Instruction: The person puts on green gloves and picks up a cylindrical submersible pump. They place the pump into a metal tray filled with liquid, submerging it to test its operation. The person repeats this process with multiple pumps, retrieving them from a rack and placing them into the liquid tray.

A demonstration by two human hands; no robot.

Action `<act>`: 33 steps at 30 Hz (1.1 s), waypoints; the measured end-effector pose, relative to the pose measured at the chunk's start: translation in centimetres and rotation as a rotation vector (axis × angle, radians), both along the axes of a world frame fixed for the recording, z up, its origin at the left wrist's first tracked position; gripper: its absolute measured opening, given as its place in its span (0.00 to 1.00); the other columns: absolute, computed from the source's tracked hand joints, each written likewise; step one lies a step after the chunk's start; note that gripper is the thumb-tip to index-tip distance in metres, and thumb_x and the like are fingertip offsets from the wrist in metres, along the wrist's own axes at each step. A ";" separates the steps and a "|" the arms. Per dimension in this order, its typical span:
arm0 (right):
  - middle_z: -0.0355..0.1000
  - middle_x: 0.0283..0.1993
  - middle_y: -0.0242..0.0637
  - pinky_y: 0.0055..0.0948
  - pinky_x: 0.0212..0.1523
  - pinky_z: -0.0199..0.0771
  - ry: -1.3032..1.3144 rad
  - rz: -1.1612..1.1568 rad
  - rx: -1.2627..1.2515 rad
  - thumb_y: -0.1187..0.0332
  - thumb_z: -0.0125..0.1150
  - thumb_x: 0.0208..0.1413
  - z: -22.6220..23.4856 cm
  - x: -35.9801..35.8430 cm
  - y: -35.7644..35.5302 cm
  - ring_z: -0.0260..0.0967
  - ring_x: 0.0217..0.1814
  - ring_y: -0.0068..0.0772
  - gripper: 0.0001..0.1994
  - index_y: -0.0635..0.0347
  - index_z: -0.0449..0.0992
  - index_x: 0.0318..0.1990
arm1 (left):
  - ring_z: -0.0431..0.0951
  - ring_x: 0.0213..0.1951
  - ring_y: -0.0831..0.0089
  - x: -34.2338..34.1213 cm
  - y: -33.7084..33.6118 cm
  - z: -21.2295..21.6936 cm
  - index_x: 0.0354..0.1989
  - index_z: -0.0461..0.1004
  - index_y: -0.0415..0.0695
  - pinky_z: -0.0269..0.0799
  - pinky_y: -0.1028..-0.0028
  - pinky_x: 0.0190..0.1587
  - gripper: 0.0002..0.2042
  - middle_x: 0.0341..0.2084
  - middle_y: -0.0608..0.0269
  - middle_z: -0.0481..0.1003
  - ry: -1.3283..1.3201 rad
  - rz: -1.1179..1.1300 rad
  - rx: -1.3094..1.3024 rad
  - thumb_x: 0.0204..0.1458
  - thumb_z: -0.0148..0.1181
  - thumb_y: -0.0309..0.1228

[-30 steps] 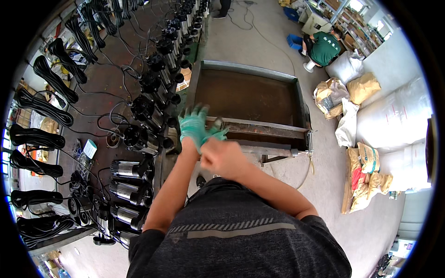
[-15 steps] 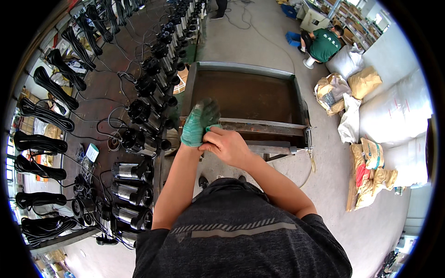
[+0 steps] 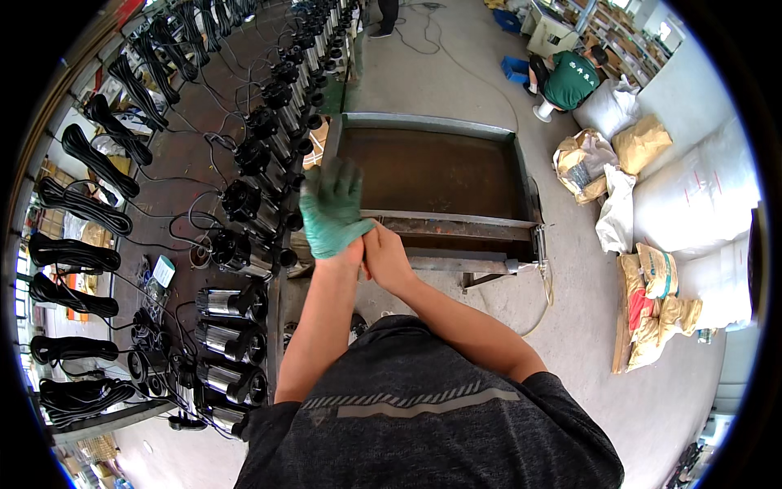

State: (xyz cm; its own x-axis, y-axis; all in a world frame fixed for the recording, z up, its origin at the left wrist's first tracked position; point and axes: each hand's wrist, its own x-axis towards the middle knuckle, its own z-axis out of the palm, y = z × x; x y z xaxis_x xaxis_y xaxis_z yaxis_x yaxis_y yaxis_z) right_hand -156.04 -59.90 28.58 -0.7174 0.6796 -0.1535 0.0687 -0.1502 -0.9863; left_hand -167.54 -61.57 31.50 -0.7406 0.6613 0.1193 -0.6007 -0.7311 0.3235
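My left hand [image 3: 332,216] wears a green knit work glove [image 3: 326,232] with darkened fingers. Its fingers are stretched out and a little blurred, holding nothing. My bare right hand [image 3: 388,257] is closed at the glove's cuff by the left wrist; its fingertips are partly hidden. Both hands are over the near left corner of a shallow brown metal tray on a stand [image 3: 428,122]. Left of the gloved hand stand several black and silver pumps [image 3: 244,204] with cables.
More pumps [image 3: 230,338] lie on their sides on the left bench, with coiled black cables [image 3: 85,253] along its far side. Sacks [image 3: 643,143] and a pallet with bags [image 3: 656,293] are at the right. A person in a green shirt [image 3: 570,80] sits at the back right.
Both hands have shifted a little left. The left hand has turned and its fingers now point up, spread; the right hand has stayed at the glove's cuff.
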 end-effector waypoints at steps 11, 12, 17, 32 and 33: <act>0.72 0.29 0.43 0.45 0.26 0.75 -0.028 0.167 1.175 0.66 0.61 0.55 2.0 1.3 -0.6 0.73 0.26 0.50 0.08 0.60 0.73 0.30 | 0.68 0.64 0.59 -5.3 0.9 2.3 0.66 0.67 0.43 0.59 0.65 0.68 0.27 0.61 0.55 0.71 0.649 0.327 -0.593 0.63 0.59 0.44; 0.71 0.30 0.41 0.44 0.25 0.73 0.047 0.105 1.119 0.66 0.63 0.56 2.3 1.4 -0.2 0.73 0.25 0.48 0.07 0.59 0.73 0.31 | 0.70 0.62 0.60 -5.6 0.6 2.1 0.62 0.72 0.43 0.61 0.67 0.66 0.23 0.56 0.55 0.75 0.829 0.340 -0.685 0.62 0.63 0.39; 0.71 0.33 0.40 0.35 0.24 0.70 0.021 -0.022 1.051 0.64 0.70 0.57 5.6 2.1 0.0 0.72 0.24 0.38 0.12 0.62 0.74 0.37 | 0.68 0.63 0.53 -4.5 0.3 4.0 0.49 0.81 0.48 0.53 0.45 0.69 0.16 0.53 0.59 0.76 1.783 0.841 -1.417 0.56 0.61 0.40; 0.65 0.23 0.37 0.39 0.20 0.68 0.094 0.134 1.254 0.69 0.62 0.45 6.3 1.2 -2.7 0.67 0.19 0.43 0.08 0.58 0.67 0.25 | 0.55 0.72 0.49 -2.6 -0.4 1.1 0.63 0.74 0.53 0.37 0.36 0.72 0.29 0.67 0.57 0.65 2.054 0.457 -1.322 0.56 0.59 0.56; 0.66 0.24 0.37 0.39 0.20 0.68 0.110 0.158 1.261 0.69 0.62 0.44 6.2 1.1 -2.9 0.67 0.20 0.42 0.08 0.58 0.67 0.25 | 0.54 0.72 0.49 -2.9 -0.3 -0.2 0.64 0.73 0.53 0.37 0.36 0.72 0.30 0.68 0.56 0.64 1.961 0.531 -1.236 0.56 0.59 0.56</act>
State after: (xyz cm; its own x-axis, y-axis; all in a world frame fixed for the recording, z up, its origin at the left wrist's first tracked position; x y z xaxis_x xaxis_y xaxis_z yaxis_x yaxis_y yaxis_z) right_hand -154.95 -62.76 34.75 -0.7712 0.2169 0.5985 -0.0906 0.8932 -0.4404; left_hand -170.47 -61.88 31.32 -0.3558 0.8100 0.4661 0.9268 0.2416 0.2876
